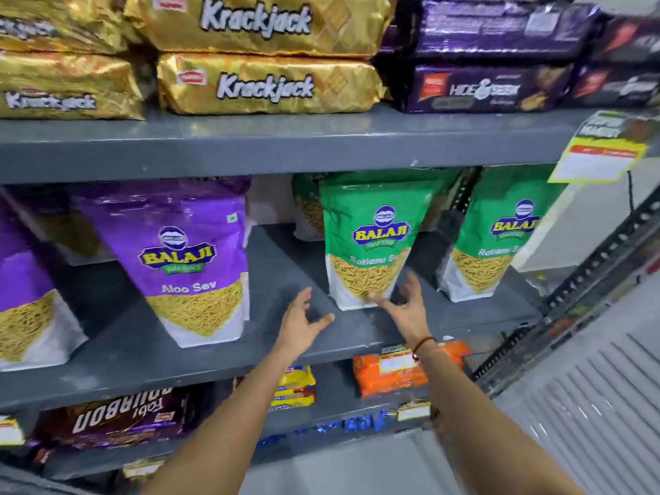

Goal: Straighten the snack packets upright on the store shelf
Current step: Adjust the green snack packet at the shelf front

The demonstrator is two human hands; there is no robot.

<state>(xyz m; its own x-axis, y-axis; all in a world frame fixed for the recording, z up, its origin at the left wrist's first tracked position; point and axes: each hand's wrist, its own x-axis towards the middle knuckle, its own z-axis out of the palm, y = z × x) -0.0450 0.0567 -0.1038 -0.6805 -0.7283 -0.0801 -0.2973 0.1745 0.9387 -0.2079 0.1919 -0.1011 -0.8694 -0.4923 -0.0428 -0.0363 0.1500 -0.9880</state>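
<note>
On the grey middle shelf (214,355) stand several Balaji snack packets. A green Ratlami Sev packet (371,241) stands upright in the centre, with another green packet (500,237) to its right and one behind it (307,205). A purple Aloo Sev packet (185,259) leans slightly left of centre, and another purple packet (21,298) is at the far left. My left hand (300,323) hovers open just left of the centre green packet's base. My right hand (407,305) is open with fingertips at that packet's lower right corner, holding nothing.
Gold Krackjack packs (264,83) and dark purple Hide & Seek packs (482,87) lie stacked on the upper shelf. Biscuit packs, orange (385,376) and brown (121,419), lie on the lower shelf. A yellow price tag (600,159) hangs at right, beside a perforated metal upright (585,276).
</note>
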